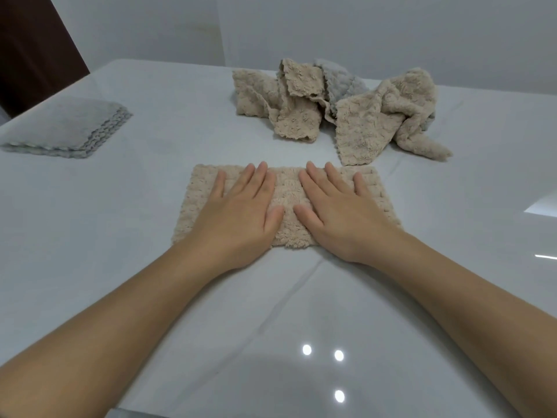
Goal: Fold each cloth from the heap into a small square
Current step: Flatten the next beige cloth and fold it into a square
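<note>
Fingers [256, 179] of the left hand [241, 212] and fingers [316, 182] of the right hand [340, 215] lie straight and slightly spread. They are released, grasping nothing, and press palm-down on the beige cloth [287, 191]. This cloth lies flat as a wide rectangle on the white table [90, 206], near the person and in front of the heap [331, 110]. The two thumbs nearly meet over its middle. Both hands cover much of its surface, and the wrists hide its near corners. How many layers it is folded into cannot be made out.

The heap sits farther back, well apart from the hands except for one hanging beige corner that comes near the flat cloth's far right edge. It holds crumpled beige cloths over a grey cloth [346, 82], which is mostly buried; the number of pieces cannot be counted.

A stack of folded grey cloths [66, 128] rests at far left, reaching the frame edge. Both forearms are cut off at the lower border.
</note>
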### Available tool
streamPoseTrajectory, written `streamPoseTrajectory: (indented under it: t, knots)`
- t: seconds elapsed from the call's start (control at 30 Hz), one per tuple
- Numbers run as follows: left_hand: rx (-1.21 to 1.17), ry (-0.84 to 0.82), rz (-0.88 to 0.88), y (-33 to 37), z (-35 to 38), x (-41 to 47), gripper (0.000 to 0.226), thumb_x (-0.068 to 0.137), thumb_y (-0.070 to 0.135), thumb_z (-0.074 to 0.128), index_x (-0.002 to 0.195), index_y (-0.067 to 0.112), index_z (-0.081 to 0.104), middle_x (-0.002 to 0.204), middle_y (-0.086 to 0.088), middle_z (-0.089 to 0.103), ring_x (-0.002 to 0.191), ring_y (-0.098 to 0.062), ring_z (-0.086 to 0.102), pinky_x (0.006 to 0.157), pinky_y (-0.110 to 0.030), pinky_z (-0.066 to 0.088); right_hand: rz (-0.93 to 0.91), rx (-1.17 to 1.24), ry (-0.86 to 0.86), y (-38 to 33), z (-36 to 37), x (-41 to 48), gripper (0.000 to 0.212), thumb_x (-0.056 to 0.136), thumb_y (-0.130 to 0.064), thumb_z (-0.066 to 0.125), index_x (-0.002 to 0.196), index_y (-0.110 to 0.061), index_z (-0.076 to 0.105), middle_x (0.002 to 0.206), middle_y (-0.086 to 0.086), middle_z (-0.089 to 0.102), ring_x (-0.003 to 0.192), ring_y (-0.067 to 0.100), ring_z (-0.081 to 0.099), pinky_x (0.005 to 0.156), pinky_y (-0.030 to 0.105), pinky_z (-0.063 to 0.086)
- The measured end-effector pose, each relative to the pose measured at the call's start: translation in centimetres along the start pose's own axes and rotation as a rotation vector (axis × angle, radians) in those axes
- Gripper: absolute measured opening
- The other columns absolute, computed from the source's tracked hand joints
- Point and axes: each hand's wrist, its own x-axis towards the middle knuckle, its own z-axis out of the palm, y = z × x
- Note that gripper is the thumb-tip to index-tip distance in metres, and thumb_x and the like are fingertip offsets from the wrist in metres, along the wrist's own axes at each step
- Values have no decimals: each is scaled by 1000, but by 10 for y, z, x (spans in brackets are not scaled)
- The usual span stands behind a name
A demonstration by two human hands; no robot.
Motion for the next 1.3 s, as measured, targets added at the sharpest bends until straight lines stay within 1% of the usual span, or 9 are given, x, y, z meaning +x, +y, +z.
streamPoseTrajectory:
  t: [0.17,0.23,0.3,0.43,0.63,0.8,0.9,1.0,1.3]
  knots:
    - [-47,-47,-16,-2,-2,0,70,94,56,5,155,23,-3,162,5,-10,148,-8,-12,119,-48,-11,-29,54,19,-1,-6,-5,65,100,-53,21,156,-24,3,163,-4,-7,150,19,-9,120,49,-4]
    - [-66,-11,-50,-10,-6,2,71,93,62,4,155,27,1,163,6,-2,149,-9,-5,117,-53,-13,-62,38,164,-1,-17,-10,59,100,-49,34,152,-24,26,160,-1,21,147,22,19,118,45,19]
    - [-75,18,-94,-22,-11,5,67,96,60,7,154,27,11,162,4,13,149,-12,5,115,-57,-13,-59,20,344,-1,-30,-15,38,98,-42,42,130,-25,54,124,-4,58,113,20,55,90,38,46]
    - [-98,85,-162,-30,-20,0,60,99,52,11,150,24,26,146,2,45,137,-18,37,115,-60,-8,8,26,219,-4,-33,-22,20,97,-40,43,105,-29,59,83,-14,59,79,13,55,62,30,41]
    - [26,193,-181,-23,-38,-42,45,99,42,22,125,21,51,103,0,66,100,-22,59,108,-45,22,36,-39,271,1,-22,-37,33,100,-34,36,121,-25,59,110,-4,60,103,21,57,79,37,48]
    - [-179,310,-92,-15,-50,-74,33,95,42,38,82,24,63,59,4,61,62,-16,57,57,-27,37,6,76,194,-10,-17,-59,49,103,-37,28,149,-20,32,158,1,26,146,19,19,119,40,10]
    - [-232,329,141,-5,-42,-64,42,91,45,39,116,24,64,105,8,70,98,-15,63,85,-30,43,-45,86,22,-20,-4,-62,60,103,-44,18,156,-17,6,163,3,-3,150,21,-8,120,43,-7]
    - [-128,-17,312,3,-18,-53,76,90,62,15,155,22,15,161,8,9,148,-6,2,121,-33,7,-76,36,-21,-16,7,-57,63,102,-48,13,156,-19,-4,163,3,-11,148,18,-15,120,43,-11]
    - [-137,-125,1,31,1,-82,68,99,52,11,153,19,-13,159,5,-22,144,-7,-24,120,-40,-12,-221,37,10,3,2,-49,66,101,-52,18,156,-21,-2,162,-4,-11,147,11,-18,119,39,-13]
